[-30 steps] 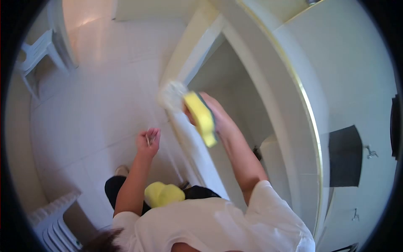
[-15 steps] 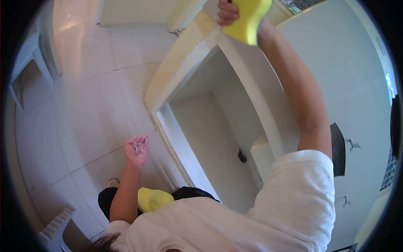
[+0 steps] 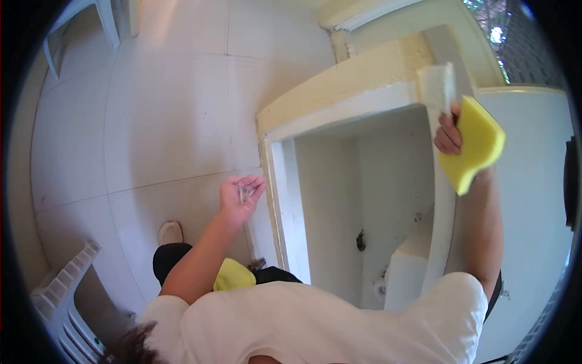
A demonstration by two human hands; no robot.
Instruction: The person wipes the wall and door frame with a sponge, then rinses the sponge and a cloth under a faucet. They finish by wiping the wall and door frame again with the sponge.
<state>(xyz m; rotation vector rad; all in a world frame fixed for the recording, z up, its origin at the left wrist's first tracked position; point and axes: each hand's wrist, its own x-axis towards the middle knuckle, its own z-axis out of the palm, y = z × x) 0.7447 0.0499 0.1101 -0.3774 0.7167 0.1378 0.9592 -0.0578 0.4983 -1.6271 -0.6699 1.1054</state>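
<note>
My right hand [image 3: 449, 134] grips a yellow, wavy-edged sponge-like piece [image 3: 476, 145] above the rim of a cream-painted recessed basin [image 3: 445, 242]. Just past its fingers is a pale, blurred flat piece [image 3: 435, 88], and a bit of something dark shows at the fingers. I cannot tell whether these belong to the yellow piece. My left hand [image 3: 237, 197] is palm up with its fingers curled, cupping small thin pale pieces [image 3: 245, 193]. It is left of the basin's near wall, over the tiled floor.
Inside the basin are a dark patch [image 3: 361, 240] and a raised pale block [image 3: 409, 270]. A grey plastic chair [image 3: 66, 291] stands at the lower left, and another white seat's leg [image 3: 108, 23] at the upper left. A yellow cloth [image 3: 233, 275] lies by my waist.
My right hand with the yellow piece has come down and to the right in view, and the pale flat piece now shows. My left fingers have curled more. The view has shifted over the basin.
</note>
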